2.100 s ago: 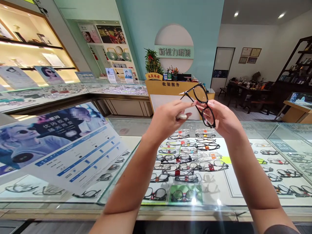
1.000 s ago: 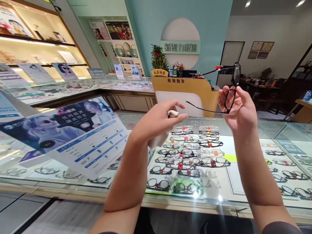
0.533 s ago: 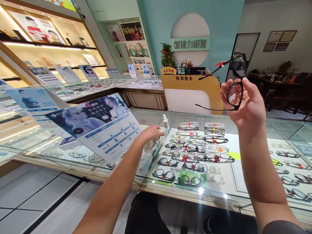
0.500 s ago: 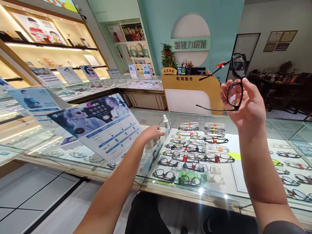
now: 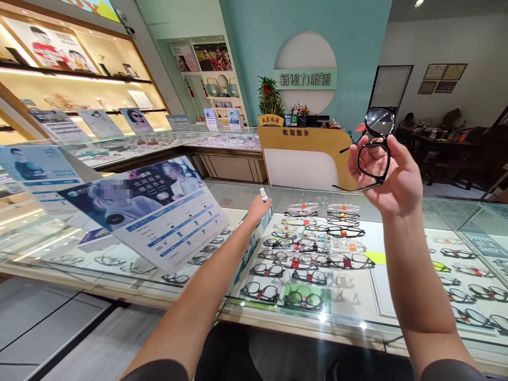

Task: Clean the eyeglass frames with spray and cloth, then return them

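Held up at the right, black-framed eyeglasses [image 5: 373, 168] hang from my right hand [image 5: 400, 177], which pinches them near the bridge. Their lenses stand one above the other, and the temples point left. A small red tag shows by the upper lens. Over the glass counter, my left hand [image 5: 260, 209] is closed around a small white spray bottle [image 5: 263, 194]. Only the bottle's top shows above my fingers; the rest is hidden by the hand. Below and to the right, several rows of eyeglasses [image 5: 304, 246] lie inside the glass display case [image 5: 381, 307].
A large printed sign [image 5: 154, 209] leans on the counter left of my left forearm. Another blue sign [image 5: 37, 177] stands farther left. Beyond the counter is a yellow and white cashier desk [image 5: 305, 153] with a potted plant [image 5: 270, 98]. Lit shelves [image 5: 79, 76] line the left wall.
My left hand has reached forward and closed on the spray bottle. My right hand has lowered slightly and turned the eyeglasses, so the lenses face me more.
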### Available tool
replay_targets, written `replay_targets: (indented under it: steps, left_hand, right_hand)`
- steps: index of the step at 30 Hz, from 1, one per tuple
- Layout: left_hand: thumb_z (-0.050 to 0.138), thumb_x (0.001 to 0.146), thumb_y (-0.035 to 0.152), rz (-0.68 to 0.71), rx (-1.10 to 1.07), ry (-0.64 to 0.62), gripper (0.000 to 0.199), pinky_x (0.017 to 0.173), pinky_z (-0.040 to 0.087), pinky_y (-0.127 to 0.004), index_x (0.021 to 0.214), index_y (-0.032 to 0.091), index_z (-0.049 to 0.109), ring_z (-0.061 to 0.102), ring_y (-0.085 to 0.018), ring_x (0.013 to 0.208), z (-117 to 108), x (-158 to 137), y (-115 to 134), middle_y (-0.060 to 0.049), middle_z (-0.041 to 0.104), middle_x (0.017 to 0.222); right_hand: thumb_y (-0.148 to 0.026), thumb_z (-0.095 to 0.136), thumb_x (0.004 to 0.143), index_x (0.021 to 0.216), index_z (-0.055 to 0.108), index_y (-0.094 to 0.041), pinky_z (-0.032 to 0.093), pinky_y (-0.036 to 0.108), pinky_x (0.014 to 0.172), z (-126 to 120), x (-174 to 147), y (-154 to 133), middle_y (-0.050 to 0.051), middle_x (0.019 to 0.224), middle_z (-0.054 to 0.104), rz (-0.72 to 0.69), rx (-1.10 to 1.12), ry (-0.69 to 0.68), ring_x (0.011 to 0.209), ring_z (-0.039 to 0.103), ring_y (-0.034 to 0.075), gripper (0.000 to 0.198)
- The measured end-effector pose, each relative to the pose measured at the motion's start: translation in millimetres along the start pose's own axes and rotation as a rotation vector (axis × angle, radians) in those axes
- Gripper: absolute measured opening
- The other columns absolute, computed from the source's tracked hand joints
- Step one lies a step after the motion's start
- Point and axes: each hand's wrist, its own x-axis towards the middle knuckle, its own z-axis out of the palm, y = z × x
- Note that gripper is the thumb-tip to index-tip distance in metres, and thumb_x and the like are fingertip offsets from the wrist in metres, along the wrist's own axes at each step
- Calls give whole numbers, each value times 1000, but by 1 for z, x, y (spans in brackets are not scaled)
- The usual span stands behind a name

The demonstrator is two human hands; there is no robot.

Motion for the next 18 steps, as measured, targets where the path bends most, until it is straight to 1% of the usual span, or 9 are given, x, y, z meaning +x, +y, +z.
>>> replay_targets:
  steps: [3,6,9,10,11,12,14,16,18]
  left_hand:
    - [69,87,40,116,-257,-24,24,81,55,-33,89,23,51,68,-20,87,5,-7,32,0,61,83]
    - [65,81,43,260,-497,-96,28,68,54,-27,93,25,47,59,-14,75,7,-24,77,3,52,80]
    - [68,72,44,377,-651,-222,33,55,45,-23,87,25,45,54,-13,69,5,-50,118,3,49,76]
    - [71,70,44,417,-706,-283,35,52,43,-22,85,25,45,53,-13,67,3,-60,129,3,47,73]
    - [75,70,44,465,-810,-394,37,50,40,-22,82,24,46,51,-12,65,1,-69,137,3,44,71]
    - [76,72,49,504,-892,-482,38,49,38,-22,78,24,48,48,-11,62,-2,-77,143,4,42,68]
    - [68,81,71,562,-975,-573,53,47,36,-23,71,23,50,46,-11,58,-8,-90,150,3,38,64]
    - [54,82,90,569,-968,-634,70,45,34,-25,64,23,45,43,-12,55,-16,-99,152,2,35,61]
    - [44,80,99,544,-913,-701,79,44,31,-26,59,23,39,39,-12,52,-23,-104,151,2,31,59]
  right_hand:
    - [-58,78,87,98,78,-35,62,49,108,1,-1,-2,-3,125,83,-12,-1,3,139,69,29,26]
    - [-59,76,88,105,79,-36,62,50,108,1,-1,0,-2,126,83,-21,-39,10,138,70,29,29]
    - [-58,78,87,104,78,-35,62,50,107,1,-1,3,-2,123,83,-4,-26,42,135,71,29,29]
    - [-57,80,86,103,77,-34,63,49,107,2,-1,3,-1,122,83,6,-11,57,134,72,29,29]
    - [-56,82,84,102,77,-34,63,49,106,3,-1,4,-1,120,83,20,4,70,132,73,29,29]
    - [-55,84,82,100,77,-33,63,48,105,4,-2,5,-1,119,84,35,17,79,129,74,28,30]
    - [-53,89,77,97,76,-30,63,45,103,8,-3,8,0,115,84,70,41,79,122,76,27,33]
    - [-52,94,72,92,75,-28,63,42,101,13,-4,12,1,111,83,101,40,69,114,77,25,36]
    - [-50,96,71,88,73,-26,62,37,97,21,-7,16,2,106,83,116,-1,59,106,76,21,37]
